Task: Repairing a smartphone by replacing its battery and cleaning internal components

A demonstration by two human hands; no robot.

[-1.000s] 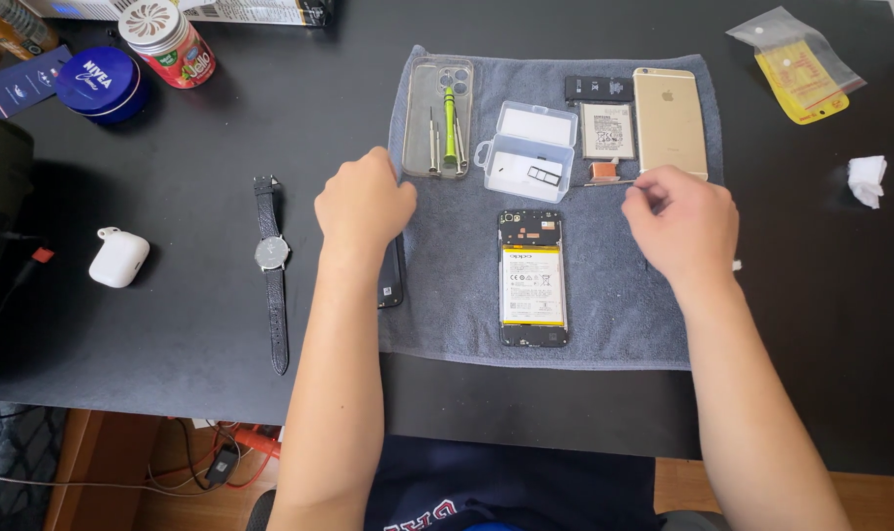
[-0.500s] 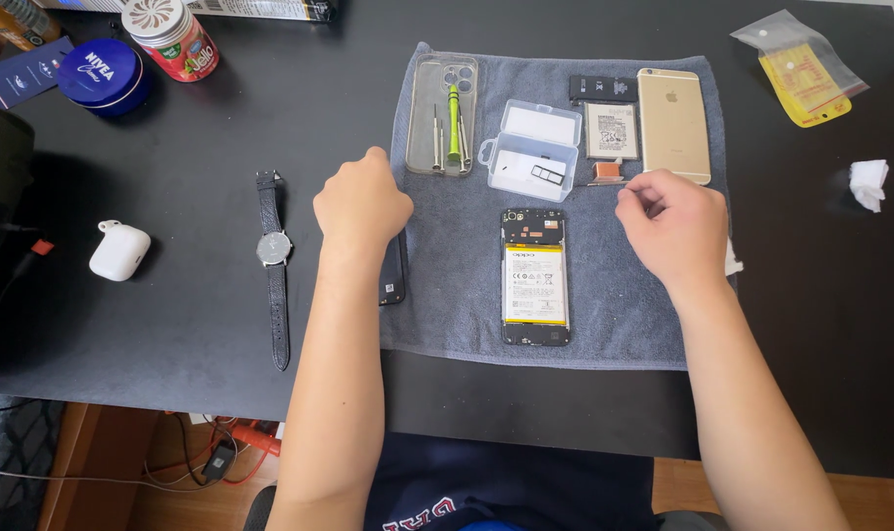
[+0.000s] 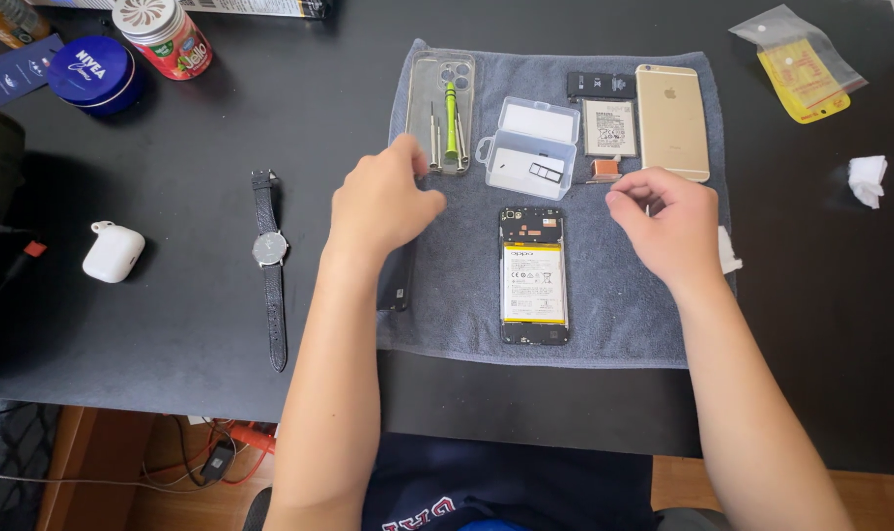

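The left hand (image 3: 383,202), loosely curled and empty, half hides one black cover (image 3: 400,280); the right hand (image 3: 668,221) pinches something unseen beside one opened phone (image 3: 533,275).

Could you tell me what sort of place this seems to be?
Probably a home desk used for phone repair: an opened phone on a grey towel, small screwdrivers in a clear case, and a wristwatch alongside.

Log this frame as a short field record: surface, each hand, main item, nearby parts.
surface: grey towel on a black table
left hand: curled, beside clear phone case holding a green screwdriver
right hand: fingers pinched; anything held cannot be told
main item: opened phone, battery exposed, between the hands
nearby: clear plastic box, gold phone, wristwatch
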